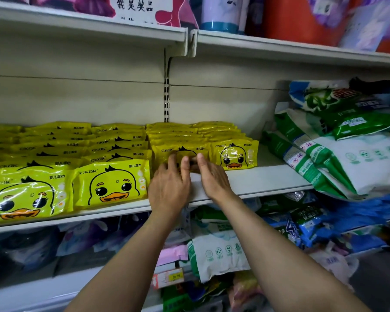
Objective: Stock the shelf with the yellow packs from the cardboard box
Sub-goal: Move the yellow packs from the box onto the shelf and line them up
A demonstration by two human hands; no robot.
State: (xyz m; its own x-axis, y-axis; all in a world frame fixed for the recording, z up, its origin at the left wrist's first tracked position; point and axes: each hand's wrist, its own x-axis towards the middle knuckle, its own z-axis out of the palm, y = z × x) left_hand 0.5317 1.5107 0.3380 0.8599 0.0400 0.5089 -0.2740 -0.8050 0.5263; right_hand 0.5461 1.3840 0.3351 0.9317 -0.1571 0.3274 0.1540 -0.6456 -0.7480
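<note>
From the head view, your left hand (168,188) and right hand (212,179) meet at frame centre, fingers (185,164) nearly straight, tips touching the front yellow pack (180,152) standing upright on the shelf (257,179), beside more yellow rows.

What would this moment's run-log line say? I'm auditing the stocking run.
step: seating yellow pack on shelf | left hand: fingers on pack front | right hand: fingers on pack front | cardboard box: out of view
</note>
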